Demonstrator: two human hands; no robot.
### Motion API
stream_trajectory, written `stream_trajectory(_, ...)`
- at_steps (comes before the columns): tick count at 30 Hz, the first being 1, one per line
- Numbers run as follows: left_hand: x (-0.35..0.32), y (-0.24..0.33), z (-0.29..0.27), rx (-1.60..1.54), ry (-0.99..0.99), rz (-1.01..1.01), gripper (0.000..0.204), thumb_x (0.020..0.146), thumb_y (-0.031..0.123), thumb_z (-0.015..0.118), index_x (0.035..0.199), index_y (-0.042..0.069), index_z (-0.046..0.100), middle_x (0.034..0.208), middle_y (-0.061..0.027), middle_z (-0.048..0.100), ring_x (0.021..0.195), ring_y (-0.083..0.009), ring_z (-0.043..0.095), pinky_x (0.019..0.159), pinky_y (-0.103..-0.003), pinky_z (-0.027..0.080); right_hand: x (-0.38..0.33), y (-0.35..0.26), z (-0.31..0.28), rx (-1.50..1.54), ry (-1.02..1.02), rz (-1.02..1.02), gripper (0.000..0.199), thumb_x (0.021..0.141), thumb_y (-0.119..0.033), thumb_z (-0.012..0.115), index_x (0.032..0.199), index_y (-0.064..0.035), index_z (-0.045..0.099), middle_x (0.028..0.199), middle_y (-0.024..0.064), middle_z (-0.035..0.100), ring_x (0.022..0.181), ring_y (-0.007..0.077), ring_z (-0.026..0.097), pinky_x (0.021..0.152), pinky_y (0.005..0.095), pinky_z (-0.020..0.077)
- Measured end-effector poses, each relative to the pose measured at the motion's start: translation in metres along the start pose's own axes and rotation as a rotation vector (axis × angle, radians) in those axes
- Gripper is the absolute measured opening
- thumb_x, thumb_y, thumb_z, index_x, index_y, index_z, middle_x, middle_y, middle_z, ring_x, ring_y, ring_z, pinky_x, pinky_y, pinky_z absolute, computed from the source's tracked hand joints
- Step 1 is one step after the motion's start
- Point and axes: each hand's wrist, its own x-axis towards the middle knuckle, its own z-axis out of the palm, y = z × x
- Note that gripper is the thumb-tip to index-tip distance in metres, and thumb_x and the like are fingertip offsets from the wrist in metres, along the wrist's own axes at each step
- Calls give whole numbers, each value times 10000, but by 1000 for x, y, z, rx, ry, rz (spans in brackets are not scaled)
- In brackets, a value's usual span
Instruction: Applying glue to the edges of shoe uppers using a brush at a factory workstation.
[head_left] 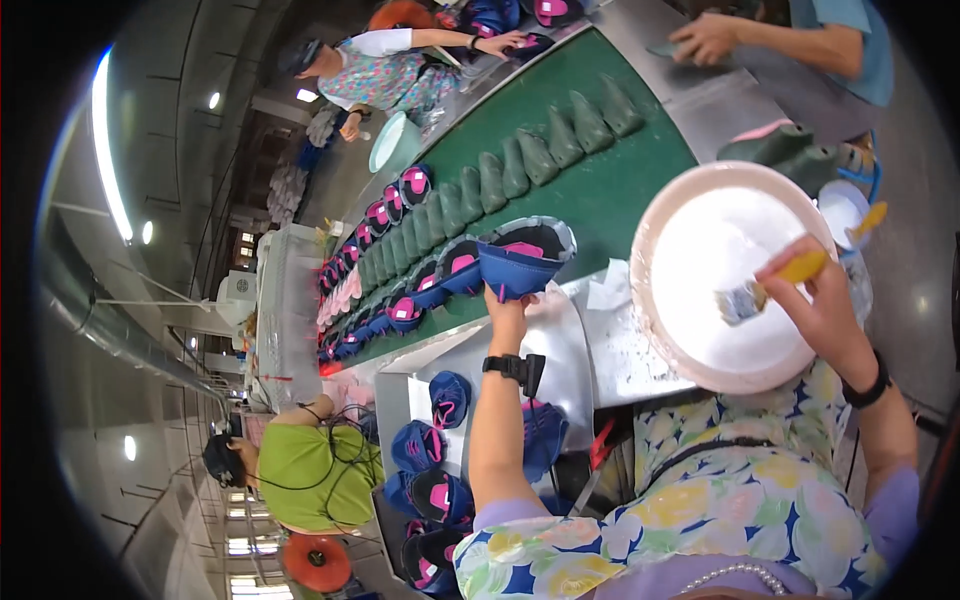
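My left hand (506, 305) is closed around the lower end of a blue shoe upper (522, 268) with a pink inside and a pale rim at its open edge. It holds the upper above the near edge of a green belt. My right hand (822, 308) grips a brush (742, 302) by its yellow handle. The bristles are whitish and lie over, or in, the white liquid (715, 250) inside a wide pale basin (652, 335); whether they touch it I cannot tell.
On the green belt (640, 160) stand rows of grey-green shoe lasts (537, 160) and blue uppers (462, 265). More uppers (418, 445) lie in a metal tray at lower left. A small white tub (842, 208) sits right of the basin. Co-workers stand across the belt and at left.
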Motion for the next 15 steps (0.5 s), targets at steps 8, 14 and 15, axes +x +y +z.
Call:
stream_trajectory(8,125,-60,-43,53,198,-191,474,970,-15,468,1417,116,385,1132,-130,589,879,-241,644,732,-353,576,5,5,-2,-42,-134,131,117,902,-33,654,988,-26,575,975,81,651,945,156,642,883,293,497)
stream_trajectory(14,84,-14,-89,271,335,-79,511,941,45,573,1432,66,434,1035,-107,652,879,-212,675,705,-312,556,3,14,-12,-175,-190,141,128,921,-47,649,1027,-25,579,988,63,639,959,141,629,882,278,493)
stream_trajectory(15,54,2,-99,324,188,-111,482,951,80,582,1417,53,459,1091,-113,659,926,-207,679,756,-308,547,3,17,-16,-184,-189,129,128,935,-57,640,1042,-27,578,995,61,636,964,137,626,883,274,492)
